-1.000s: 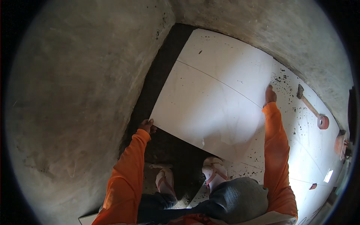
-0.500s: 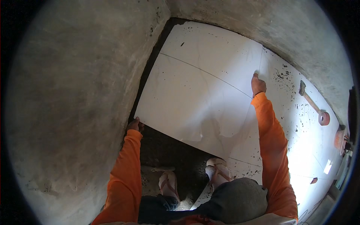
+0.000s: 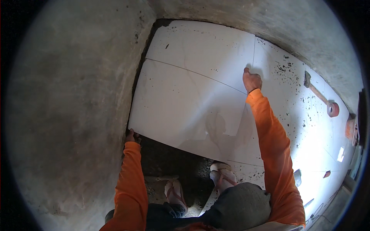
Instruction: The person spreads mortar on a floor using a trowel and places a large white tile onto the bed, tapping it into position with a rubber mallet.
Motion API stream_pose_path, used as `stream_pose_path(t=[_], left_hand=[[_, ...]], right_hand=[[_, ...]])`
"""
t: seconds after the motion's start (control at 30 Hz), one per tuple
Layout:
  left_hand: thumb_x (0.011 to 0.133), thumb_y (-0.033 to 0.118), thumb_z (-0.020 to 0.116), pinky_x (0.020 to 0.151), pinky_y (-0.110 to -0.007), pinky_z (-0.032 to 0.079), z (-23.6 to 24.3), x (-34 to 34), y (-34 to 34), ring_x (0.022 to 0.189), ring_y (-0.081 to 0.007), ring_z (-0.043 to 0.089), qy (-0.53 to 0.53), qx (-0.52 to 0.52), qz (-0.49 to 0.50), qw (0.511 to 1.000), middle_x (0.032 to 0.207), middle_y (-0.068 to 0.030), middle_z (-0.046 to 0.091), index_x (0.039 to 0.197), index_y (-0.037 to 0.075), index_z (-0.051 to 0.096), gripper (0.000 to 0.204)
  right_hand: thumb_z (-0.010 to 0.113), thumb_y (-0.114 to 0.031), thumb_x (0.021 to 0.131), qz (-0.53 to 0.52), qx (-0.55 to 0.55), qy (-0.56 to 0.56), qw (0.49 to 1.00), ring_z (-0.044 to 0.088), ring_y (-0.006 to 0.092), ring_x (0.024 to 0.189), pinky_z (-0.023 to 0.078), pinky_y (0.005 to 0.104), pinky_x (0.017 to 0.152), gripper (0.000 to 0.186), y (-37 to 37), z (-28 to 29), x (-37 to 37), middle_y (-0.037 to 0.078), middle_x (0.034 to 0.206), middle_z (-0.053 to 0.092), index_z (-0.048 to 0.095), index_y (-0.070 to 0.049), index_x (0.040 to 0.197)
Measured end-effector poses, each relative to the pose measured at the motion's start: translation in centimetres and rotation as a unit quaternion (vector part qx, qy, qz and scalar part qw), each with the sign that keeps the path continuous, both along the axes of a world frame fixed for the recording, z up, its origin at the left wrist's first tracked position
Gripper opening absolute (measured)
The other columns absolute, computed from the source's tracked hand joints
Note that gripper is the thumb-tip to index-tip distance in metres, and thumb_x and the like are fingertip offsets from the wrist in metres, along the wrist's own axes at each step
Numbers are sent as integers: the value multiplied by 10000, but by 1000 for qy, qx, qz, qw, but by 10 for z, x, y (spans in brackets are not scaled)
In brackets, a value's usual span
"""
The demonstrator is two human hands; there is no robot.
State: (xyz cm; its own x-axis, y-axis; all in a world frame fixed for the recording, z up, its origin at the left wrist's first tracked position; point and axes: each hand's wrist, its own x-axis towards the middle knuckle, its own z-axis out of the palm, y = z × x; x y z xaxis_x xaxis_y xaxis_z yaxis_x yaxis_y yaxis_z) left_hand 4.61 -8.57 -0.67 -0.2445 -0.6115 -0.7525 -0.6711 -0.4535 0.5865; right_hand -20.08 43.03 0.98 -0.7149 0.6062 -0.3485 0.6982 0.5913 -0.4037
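Note:
A large white floor tile with faint grey veining lies beside the left wall, its near edge over dark, bare floor. My left hand is closed on that tile's near left corner, close to the wall. Further off, my right hand is curled with its knuckles up and a finger or thumb stretched forward, low over the joint between the far tile and the right-hand tile. Its palm side is hidden, so anything within it cannot be seen.
A hammer-like tool and a reddish tape roll lie on the right-hand tiles. An orange container stands by the far right wall. Concrete walls bound the left and far sides. My sandalled feet are at the near edge.
The view has shifted, so the tiles appear further left. Both hands keep about the same places: left at the tile's corner, right by the joint.

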Motion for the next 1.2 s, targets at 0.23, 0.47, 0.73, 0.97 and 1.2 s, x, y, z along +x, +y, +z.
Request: stream_pose_path(t=[0.23, 0.47, 0.73, 0.97, 1.2], left_hand=[[902, 516, 504, 488, -396, 402, 10, -16, 11, 548, -170, 473, -160, -59, -16, 985, 694, 10, 546, 881, 155, 582, 370], [920, 414, 534, 477, -341, 408, -18, 8, -36, 545, -180, 478, -14, 5, -25, 1000, 678, 3, 543, 872, 122, 590, 301], [914, 246, 579, 470, -308, 414, 9, 13, 0, 518, -148, 479, 189, 110, 97, 971, 724, -1, 551, 957, 111, 558, 143], [899, 306, 591, 523, -317, 380, -14, 3, -5, 564, -150, 459, 108, 88, 61, 988, 728, 23, 525, 889, 101, 554, 208], [854, 496, 539, 581, -362, 438, -22, -17, 21, 647, -207, 519, -83, -143, 54, 985, 788, -35, 573, 948, 95, 590, 415]], right_hand=[[399, -524, 809, 83, 24, 35, 996, 558, 418, 1046, 420, 433, 943, 697, -2, -2, 1, 311, 1073, 584, 597, 121, 983], [442, -492, 806, 93, -6, 43, 995, 558, 438, 1021, 421, 434, 932, 644, -6, 10, -3, 316, 1039, 593, 616, 107, 967], [472, -468, 799, 91, 25, 48, 994, 592, 420, 958, 456, 424, 878, 592, 4, -8, 0, 293, 946, 630, 650, 92, 868], [399, -351, 860, 254, 191, 96, 943, 597, 376, 855, 441, 427, 832, 395, 1, -14, 8, 188, 841, 658, 646, -45, 820], [445, -442, 848, 151, 151, 13, 977, 466, 334, 1151, 364, 427, 1001, 578, -31, -17, 3, 215, 1236, 509, 581, 81, 1052]])
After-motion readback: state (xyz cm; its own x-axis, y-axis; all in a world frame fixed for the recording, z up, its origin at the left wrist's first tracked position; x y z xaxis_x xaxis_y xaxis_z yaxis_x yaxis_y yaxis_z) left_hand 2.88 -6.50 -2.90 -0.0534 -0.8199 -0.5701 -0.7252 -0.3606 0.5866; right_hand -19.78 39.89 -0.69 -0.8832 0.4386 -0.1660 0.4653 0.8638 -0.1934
